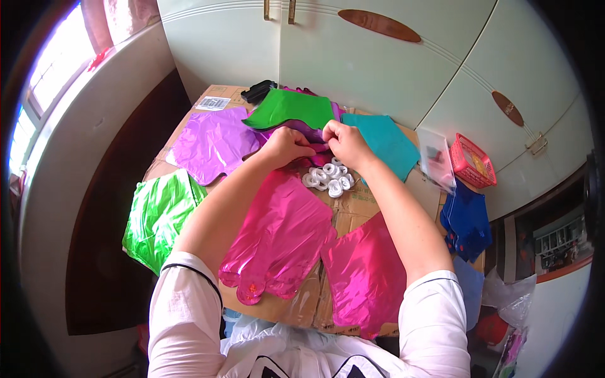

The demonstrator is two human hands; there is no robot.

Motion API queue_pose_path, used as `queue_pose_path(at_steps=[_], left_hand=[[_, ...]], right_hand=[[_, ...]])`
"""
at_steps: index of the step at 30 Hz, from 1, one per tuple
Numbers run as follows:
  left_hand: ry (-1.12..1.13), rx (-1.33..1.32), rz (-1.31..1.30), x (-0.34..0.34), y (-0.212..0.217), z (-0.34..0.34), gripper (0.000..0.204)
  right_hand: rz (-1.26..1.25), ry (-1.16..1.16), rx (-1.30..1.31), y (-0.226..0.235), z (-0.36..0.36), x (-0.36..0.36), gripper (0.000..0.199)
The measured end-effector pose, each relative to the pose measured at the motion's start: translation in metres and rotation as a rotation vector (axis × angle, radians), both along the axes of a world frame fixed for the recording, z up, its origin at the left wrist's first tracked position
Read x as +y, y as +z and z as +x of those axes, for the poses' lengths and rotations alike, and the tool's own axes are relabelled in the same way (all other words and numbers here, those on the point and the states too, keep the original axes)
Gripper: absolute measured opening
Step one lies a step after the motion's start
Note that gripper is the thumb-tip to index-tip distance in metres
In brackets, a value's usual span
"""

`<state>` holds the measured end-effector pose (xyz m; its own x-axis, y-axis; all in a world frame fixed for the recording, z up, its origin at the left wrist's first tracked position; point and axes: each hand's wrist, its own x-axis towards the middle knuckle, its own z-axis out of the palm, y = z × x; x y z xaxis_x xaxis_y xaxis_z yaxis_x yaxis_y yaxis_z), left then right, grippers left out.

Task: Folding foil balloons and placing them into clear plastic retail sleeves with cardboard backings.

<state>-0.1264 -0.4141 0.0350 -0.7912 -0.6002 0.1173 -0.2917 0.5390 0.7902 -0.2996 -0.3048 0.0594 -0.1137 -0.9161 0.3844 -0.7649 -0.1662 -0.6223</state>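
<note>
Both the left hand (285, 146) and right hand (343, 142) pinch the purple foil balloon's (309, 134) edge with clenched fingers.

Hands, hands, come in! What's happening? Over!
Left hand and right hand pinching purple foil balloon. White rings piled just below. Nothing blocking.

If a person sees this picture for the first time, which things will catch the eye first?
Most striking are the shiny foil balloons spread flat on the cardboard surface: two pink ones nearest the person, a green one at the left, a purple one behind it. At the centre, the left hand and right hand pinch a purple piece, beside a small heap of white rings.
</note>
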Motion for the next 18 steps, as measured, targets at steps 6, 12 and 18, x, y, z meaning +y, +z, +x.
queue_pose_path(at_steps=[6, 12, 18], left_hand=[[0.059, 0.073, 0.022, -0.003, -0.007, -0.003, 0.024], [0.143, 0.207, -0.197, 0.003, -0.01, -0.007, 0.026], [-0.021, 0.308, -1.001, 0.022, -0.007, 0.01, 0.022]], right_hand=[[0.17, 0.085, -0.026, 0.004, 0.001, -0.001, 0.02], [0.079, 0.047, 0.126, -0.002, -0.003, -0.016, 0.015], [0.07, -0.094, 0.074, -0.006, -0.007, -0.026, 0.016]])
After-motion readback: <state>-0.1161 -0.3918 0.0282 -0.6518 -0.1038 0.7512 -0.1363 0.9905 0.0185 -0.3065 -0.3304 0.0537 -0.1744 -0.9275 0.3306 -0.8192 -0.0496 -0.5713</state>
